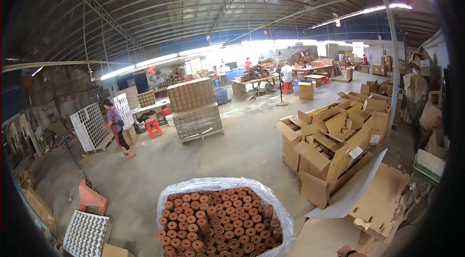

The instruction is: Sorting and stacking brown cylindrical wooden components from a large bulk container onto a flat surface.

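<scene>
Your right hand (349, 251) only just pokes in at the bottom, so honestly I can't tell if it's gripping anything, and your left hand is out of view. The right's near some flat cardboard (317, 238). Your reddish-brown cylinders (240, 218) fill the plastic-wrapped bin (286, 208), a few sticking up higher along its right edge.

Before you, cylinders (225, 219) stand packed inside plastic wrap (167, 192). To your left are a pallet truck (92, 197) and, nearer you, a moulded tray (83, 234); to your right, open cartons (315, 157). Beyond the cylinders, a palletised stack (196, 120) stands right of a person (114, 119).
</scene>
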Available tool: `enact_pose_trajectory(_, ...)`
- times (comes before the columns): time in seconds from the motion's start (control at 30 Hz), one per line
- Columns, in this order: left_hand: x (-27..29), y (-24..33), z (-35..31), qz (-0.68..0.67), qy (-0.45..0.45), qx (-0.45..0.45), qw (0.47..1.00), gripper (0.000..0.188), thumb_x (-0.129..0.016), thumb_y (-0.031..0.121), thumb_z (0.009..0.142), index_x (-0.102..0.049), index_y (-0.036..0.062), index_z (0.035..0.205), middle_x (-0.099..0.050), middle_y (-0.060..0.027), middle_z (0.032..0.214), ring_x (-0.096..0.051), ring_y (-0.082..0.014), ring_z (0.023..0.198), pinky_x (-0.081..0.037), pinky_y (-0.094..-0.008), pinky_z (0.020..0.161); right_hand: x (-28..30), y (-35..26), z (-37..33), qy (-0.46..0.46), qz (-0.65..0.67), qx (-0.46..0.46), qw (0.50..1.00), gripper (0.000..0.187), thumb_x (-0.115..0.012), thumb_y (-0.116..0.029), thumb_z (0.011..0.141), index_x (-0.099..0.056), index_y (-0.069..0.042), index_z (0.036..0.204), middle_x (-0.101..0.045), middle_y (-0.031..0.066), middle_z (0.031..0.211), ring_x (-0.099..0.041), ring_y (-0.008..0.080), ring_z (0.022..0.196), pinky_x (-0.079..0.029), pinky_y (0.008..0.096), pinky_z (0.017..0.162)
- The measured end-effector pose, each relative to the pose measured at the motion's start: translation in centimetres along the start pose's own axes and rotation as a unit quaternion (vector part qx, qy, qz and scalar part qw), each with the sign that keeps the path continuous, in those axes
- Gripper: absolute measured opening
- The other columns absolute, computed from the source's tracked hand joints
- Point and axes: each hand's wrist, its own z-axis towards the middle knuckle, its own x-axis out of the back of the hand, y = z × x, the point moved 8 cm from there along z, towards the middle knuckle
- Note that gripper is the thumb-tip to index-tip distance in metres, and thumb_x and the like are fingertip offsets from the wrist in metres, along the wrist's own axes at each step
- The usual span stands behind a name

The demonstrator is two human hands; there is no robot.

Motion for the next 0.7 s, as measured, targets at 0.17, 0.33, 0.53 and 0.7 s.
enact_pose_trajectory(0.17, -0.3, -0.5, 0.9, -0.008, -0.025, 0.001, 1.0, 0.04, -0.063, 0.023, 0.091, -0.06, 0.004, 0.126, -0.066, -0.0184, 0.103, -0.062, -0.0286, 0.093, -0.053, -0.0367, 0.075, -6.8, 0.5, 0.5, -0.021, 0.176, 0.05, 0.983, 0.025, -0.075, -0.029, 0.083, -0.074, -0.005, 0.092, -0.073, 0.0178, 0.085, -0.065, 0.0335, 0.065, -0.054, 0.051, 0.063)
enact_pose_trajectory(0.33, 0.0, -1.3, 1.3, -0.008, -0.03, -0.005, 0.999, 0.038, -0.063, 0.023, 0.091, -0.061, 0.0039, 0.125, -0.066, -0.0179, 0.102, -0.062, -0.028, 0.092, -0.053, -0.0365, 0.074, -10.4, -11.0, -4.4, -0.091, 0.009, 0.107, 0.99, 0.025, -0.067, -0.028, 0.09, -0.072, -0.007, 0.102, -0.071, 0.0113, 0.082, -0.066, 0.0226, 0.07, -0.054, 0.0367, 0.06)
enact_pose_trajectory(0.53, 0.9, -5.1, 1.0, -0.041, -0.038, 0.012, 0.998, 0.037, -0.063, 0.023, 0.092, -0.062, 0.0038, 0.123, -0.066, -0.0174, 0.1, -0.062, -0.0273, 0.09, -0.053, -0.0362, 0.073, -9.8, -21.8, -11.2, -0.096, 0.064, 0.076, 0.99, 0.029, -0.067, -0.026, 0.09, -0.07, -0.003, 0.107, -0.072, 0.0057, 0.083, -0.067, 0.0143, 0.067, -0.054, 0.0282, 0.058)
enact_pose_trajectory(0.7, 1.9, -5.1, 1.9, -0.041, -0.056, 0.008, 0.998, 0.036, -0.063, 0.024, 0.092, -0.062, 0.0037, 0.122, -0.067, -0.0169, 0.099, -0.062, -0.0268, 0.088, -0.053, -0.036, 0.072, -14.2, -17.7, -11.4, -0.138, 0.102, 0.061, 0.983, 0.031, -0.07, -0.027, 0.089, -0.07, -0.001, 0.106, -0.072, 0.0067, 0.085, -0.068, 0.0153, 0.067, -0.055, 0.0295, 0.06)
